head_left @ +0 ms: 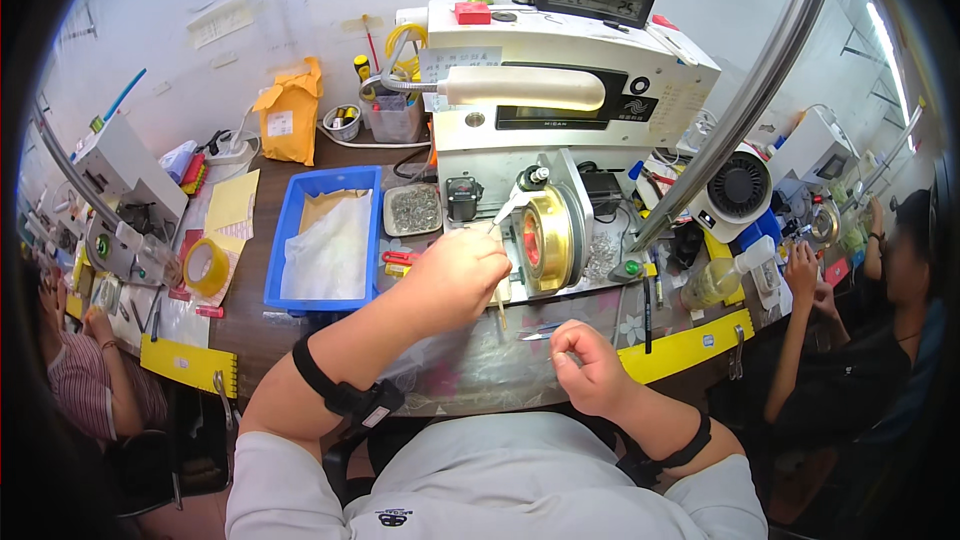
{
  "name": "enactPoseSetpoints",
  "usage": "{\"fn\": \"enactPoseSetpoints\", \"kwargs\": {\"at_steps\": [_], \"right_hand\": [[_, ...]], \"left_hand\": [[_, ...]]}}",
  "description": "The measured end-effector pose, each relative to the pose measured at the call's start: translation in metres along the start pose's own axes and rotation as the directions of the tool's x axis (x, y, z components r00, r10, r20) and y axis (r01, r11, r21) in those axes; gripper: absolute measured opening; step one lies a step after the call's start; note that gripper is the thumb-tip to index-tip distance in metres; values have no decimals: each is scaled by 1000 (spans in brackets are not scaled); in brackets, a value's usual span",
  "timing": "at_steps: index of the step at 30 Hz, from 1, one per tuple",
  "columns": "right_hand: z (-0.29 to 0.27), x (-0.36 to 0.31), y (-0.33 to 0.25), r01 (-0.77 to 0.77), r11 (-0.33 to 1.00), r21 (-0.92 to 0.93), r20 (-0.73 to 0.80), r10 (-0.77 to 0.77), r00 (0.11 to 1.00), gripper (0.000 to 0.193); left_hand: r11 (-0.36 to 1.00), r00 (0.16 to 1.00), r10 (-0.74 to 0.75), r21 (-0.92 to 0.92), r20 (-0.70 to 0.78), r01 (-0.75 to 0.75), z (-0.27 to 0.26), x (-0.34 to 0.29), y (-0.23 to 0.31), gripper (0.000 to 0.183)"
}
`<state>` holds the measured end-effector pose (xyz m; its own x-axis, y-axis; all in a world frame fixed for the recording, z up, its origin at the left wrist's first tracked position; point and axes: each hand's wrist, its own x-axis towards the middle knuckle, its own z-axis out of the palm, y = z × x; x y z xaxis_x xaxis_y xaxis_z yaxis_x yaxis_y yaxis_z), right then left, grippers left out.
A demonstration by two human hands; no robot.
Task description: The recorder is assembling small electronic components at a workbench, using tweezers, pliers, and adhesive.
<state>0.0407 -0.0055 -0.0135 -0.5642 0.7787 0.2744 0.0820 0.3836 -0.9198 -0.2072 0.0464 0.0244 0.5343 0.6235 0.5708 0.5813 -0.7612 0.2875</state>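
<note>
Before the brass spool (pixel 547 238) on the white machine (pixel 560 70), I see my left hand (pixel 455 275) closed around a thin tool, tip raised to the spool, presumably for close work. My right hand (pixel 588 365) pinches something too small to tell. Left of the spool sit a blue tray (pixel 283 240), an orange packet (pixel 290 110) and a yellow tape roll (pixel 207 267).

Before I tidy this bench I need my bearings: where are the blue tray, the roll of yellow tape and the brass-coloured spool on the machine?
blue tray (pixel 283 240): head view, on its left wall.
roll of yellow tape (pixel 193 278): head view, on the roll's left side.
brass-coloured spool (pixel 553 237): head view, on its outer rim.
</note>
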Motion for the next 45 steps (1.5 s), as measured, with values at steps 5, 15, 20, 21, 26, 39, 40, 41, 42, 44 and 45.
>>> {"fn": "enactPoseSetpoints", "kwargs": {"at_steps": [5,15,20,21,26,39,40,41,42,44,45], "right_hand": [[2,6,-1,66,997,-48,79,-62,995,5],[50,60,-8,77,997,-22,8,-77,997,4],[81,91,25,-53,995,88,-342,80,936,11],[82,96,29,-56,994,89,-338,83,937,11],[86,111,41,-115,983,143,-447,168,879,13],[85,123,37,-111,935,338,-424,256,868,7],[85,123,38,-114,935,337,-425,259,868,7],[85,123,39,-115,952,283,-439,235,867,7],[85,124,39,-115,967,228,-450,210,868,7],[84,123,39,-126,966,225,-440,216,872,7],[83,123,39,-133,966,224,-433,221,874,8]], "left_hand": [[997,995,-34,-71,96,41,9,-34,26,14],[910,835,-343,69,-431,409,-42,-45,-37,10],[811,848,-473,257,-241,526,-37,-62,-48,13],[799,842,-525,270,-120,537,-35,-61,-40,13],[764,812,-584,334,-4,552,-28,-66,-11,14],[805,917,-398,493,37,330,-15,-71,-17,20],[778,917,-394,556,69,292,-14,-70,-18,20],[780,916,-394,553,71,293,-12,-70,-21,20],[731,902,-411,639,132,240,-8,-70,-25,18],[677,880,-435,713,191,180,1,-72,-33,16],[685,864,-444,711,238,157,6,-71,-38,15]]}}
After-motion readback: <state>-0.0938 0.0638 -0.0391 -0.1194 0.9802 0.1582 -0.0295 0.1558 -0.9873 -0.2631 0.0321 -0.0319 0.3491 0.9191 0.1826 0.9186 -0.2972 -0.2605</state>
